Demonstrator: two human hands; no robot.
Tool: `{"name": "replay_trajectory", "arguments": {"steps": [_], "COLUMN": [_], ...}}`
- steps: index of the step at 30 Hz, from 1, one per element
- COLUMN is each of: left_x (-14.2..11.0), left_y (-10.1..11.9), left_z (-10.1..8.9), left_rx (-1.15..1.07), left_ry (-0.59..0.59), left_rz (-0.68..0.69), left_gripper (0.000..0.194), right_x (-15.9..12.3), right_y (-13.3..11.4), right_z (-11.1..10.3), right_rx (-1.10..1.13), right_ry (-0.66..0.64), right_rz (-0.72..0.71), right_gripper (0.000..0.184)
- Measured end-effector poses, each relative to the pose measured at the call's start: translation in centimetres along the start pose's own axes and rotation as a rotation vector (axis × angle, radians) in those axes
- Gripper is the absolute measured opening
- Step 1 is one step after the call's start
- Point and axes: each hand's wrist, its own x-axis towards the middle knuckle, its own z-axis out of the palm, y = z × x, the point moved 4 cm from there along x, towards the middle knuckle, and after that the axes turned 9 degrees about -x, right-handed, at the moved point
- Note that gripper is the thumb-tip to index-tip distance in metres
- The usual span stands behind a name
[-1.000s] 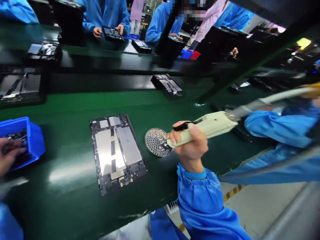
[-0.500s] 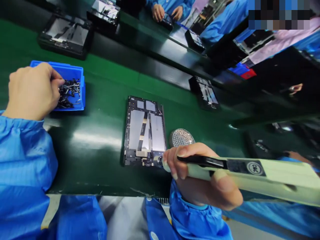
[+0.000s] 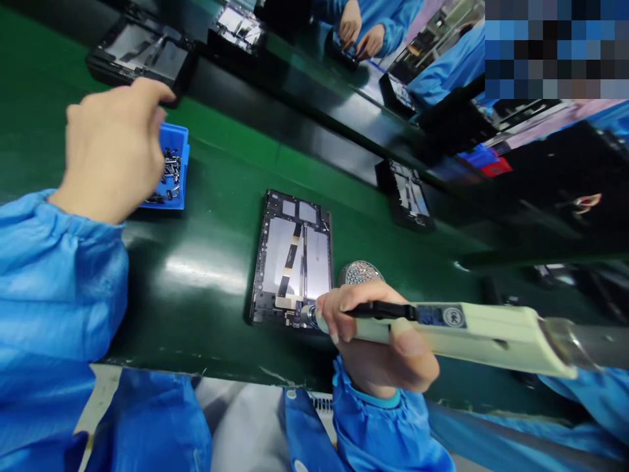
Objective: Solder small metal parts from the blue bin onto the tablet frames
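An open tablet housing (image 3: 289,259) lies flat on the green conveyor belt (image 3: 216,196), showing silver panels and a dark frame. My right hand (image 3: 378,334) is shut around a cream electric screwdriver (image 3: 472,334), whose tip touches the housing's near right corner. A round perforated metal dish (image 3: 360,273) sits just beyond that hand, partly hidden by it. My left hand (image 3: 113,147) hovers over a blue plastic bin (image 3: 173,169) of small dark parts. Its fingers are bunched, and anything in them is hidden.
Other tablet housings (image 3: 405,195) lie along the belt. A black raised shelf (image 3: 295,85) runs beyond it, holding more units (image 3: 142,52). A co-worker's hands (image 3: 361,36) in blue sleeves work on a unit at the far side. The screwdriver's cable sleeve (image 3: 584,347) extends right.
My left hand has risen out of the blue bin. The screwdriver tip moved from the perforated dish to the housing's corner, where it stays. The view has swung round and settled.
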Motion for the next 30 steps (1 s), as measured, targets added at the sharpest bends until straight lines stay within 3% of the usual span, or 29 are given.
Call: {"name": "replay_trajectory", "arguments": {"steps": [3,7,9,12,16,21,26,30], "left_x": [-2.5,-8.2,-10.3,-11.2,-9.7,-7.2,-4.4,-3.2], "left_y": [6.0,13.4,14.6,14.0,12.7,11.8,10.0,9.4], "left_z": [2.4,9.7,12.9,15.1,14.1,12.4,11.1,10.7], "left_rx": [-0.220,-0.555,-0.600,-0.649,-0.821,-0.971,-0.809,-0.810], "left_ry": [-0.137,-0.623,-0.773,-0.791,-0.672,-0.704,-0.591,-0.573], "left_rz": [0.177,0.404,0.427,0.382,0.360,0.203,-0.023,-0.158], "left_gripper": [0.049,0.034,0.031,0.025,0.021,0.032,0.047,0.063], "right_x": [0.1,-0.2,-0.7,-1.1,-0.3,0.5,0.4,0.6], "right_y": [0.2,-0.2,-1.2,-2.7,-3.3,-0.7,1.5,2.1], "right_z": [0.1,0.2,-0.1,-1.9,-6.9,-12.9,-13.2,-12.7], "right_rx": [0.012,0.019,0.026,-0.013,-0.047,-0.071,0.010,0.025], "right_ry": [0.011,0.004,-0.003,0.049,0.204,0.518,0.554,0.590], "right_rz": [-0.004,-0.050,-0.084,-0.107,-0.251,-0.303,-0.237,-0.174], "right_gripper": [0.029,0.030,0.031,0.036,0.034,0.032,0.032,0.035]}}
